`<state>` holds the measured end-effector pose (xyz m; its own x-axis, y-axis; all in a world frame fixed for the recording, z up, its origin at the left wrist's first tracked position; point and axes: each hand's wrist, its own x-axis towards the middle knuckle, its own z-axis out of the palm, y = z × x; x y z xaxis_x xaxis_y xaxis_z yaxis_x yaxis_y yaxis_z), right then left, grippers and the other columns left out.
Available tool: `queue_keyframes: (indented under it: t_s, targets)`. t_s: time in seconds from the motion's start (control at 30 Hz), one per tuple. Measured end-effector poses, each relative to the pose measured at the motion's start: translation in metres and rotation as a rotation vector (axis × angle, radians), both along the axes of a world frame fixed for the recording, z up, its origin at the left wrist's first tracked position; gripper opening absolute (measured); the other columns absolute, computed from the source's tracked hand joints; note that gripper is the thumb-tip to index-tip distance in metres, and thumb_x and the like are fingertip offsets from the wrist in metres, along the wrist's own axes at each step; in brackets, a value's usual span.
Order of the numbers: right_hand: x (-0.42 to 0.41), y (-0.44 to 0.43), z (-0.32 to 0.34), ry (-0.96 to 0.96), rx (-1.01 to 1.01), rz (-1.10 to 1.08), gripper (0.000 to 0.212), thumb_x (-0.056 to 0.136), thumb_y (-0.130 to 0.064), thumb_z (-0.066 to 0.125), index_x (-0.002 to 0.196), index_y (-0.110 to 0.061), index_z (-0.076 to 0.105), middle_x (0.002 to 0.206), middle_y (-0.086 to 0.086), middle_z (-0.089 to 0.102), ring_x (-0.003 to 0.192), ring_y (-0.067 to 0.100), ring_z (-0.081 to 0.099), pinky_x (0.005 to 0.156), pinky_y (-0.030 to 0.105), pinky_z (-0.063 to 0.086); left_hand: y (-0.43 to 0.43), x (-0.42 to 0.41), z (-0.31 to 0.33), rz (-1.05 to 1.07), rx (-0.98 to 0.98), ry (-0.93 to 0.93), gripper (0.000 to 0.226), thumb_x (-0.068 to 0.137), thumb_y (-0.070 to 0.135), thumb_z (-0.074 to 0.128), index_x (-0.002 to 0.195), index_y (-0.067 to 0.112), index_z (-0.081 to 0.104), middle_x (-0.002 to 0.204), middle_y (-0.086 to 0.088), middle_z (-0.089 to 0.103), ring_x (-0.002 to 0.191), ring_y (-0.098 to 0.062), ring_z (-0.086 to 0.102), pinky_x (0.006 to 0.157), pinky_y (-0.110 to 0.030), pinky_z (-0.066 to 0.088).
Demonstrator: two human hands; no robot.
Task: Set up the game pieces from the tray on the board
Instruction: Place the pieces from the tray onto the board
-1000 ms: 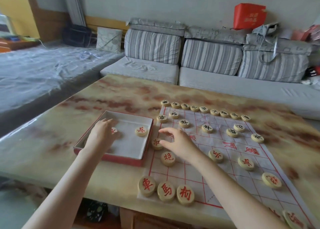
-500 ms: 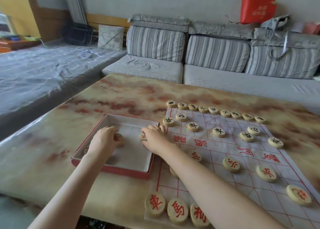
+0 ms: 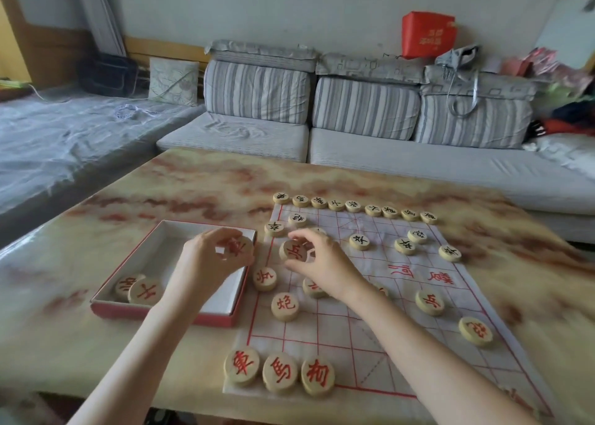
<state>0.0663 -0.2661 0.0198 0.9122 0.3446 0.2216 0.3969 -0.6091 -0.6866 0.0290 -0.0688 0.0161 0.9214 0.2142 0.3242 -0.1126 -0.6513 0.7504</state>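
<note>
- Table (image 3: 64, 344): marbled top beneath both hands; it carries everything listed below.
- Board (image 3: 380, 257): a thin printed sheet with a red grid, spread under and beyond the right hand. It is creased, and I judge it likely to slide or ruck if a piece is dragged across it.
- Tray (image 3: 119, 310): a shallow red-sided box under the left hand, just beside the board's left edge.
- Left hand (image 3: 206, 263): raised over the tray's far right corner, thumb and fingertips pinching a red-lettered disc (image 3: 238, 247) by its rim.
- Right hand (image 3: 325, 263): over the board, just right of the left hand, pinching a second disc (image 3: 293, 251) the same way, its face tilted toward the wearer.
- Tray discs (image 3: 141, 292): two lie overlapping near the left wrist, in the tray's near left corner.
- Black-lettered row (image 3: 353, 206): set out well beyond both hands.
- Three red discs (image 3: 279, 371): side by side, nearer than either hand, between the forearms.
- Handling, as judged: the discs look wooden, stiff, light and smooth-faced, not fragile. Take them across the rim between thumb and fingers, and set them down flat, not slid.
</note>
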Motion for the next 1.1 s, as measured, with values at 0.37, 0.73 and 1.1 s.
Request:
queue_keyframes:
  t_s: [0.37, 0.73, 1.1]
  targets:
    - [-0.042, -0.234, -0.026, 0.134, -0.059, -0.515, 0.048, 0.069, -0.011, 0.078, 0.113, -0.017, 0.061, 0.112, 0.003, 0.064, 0.107, 0.021, 0.06, 0.094, 0.034, 0.046, -0.141, -0.013, -0.012, -0.345, 0.026, 0.042, 0.049, 0.064, 0.027, 0.081, 0.11, 0.023, 0.064, 0.104, 0.005, 0.062, 0.091, -0.012, 0.061, 0.086, -0.025, 0.05]
    - [-0.031, -0.305, -0.053, 0.182, -0.05, -0.643, 0.053, 0.068, 0.004, 0.074, 0.118, -0.003, 0.058, 0.119, 0.015, 0.062, 0.111, 0.028, 0.057, 0.091, 0.029, 0.041, -0.213, -0.016, -0.013, -0.471, -0.024, 0.041, 0.051, 0.067, 0.024, 0.079, 0.115, 0.022, 0.06, 0.105, 0.002, 0.062, 0.089, -0.013, 0.062, 0.085, -0.027, 0.053]
    - [-0.026, -0.303, -0.063, 0.184, -0.083, -0.579, 0.05, 0.072, -0.004, 0.073, 0.12, -0.007, 0.058, 0.121, 0.011, 0.063, 0.109, 0.022, 0.058, 0.084, 0.019, 0.036, -0.236, -0.014, -0.028, -0.537, -0.018, 0.071, 0.045, 0.064, 0.023, 0.08, 0.106, 0.02, 0.063, 0.098, 0.006, 0.066, 0.087, -0.01, 0.063, 0.082, -0.023, 0.054]
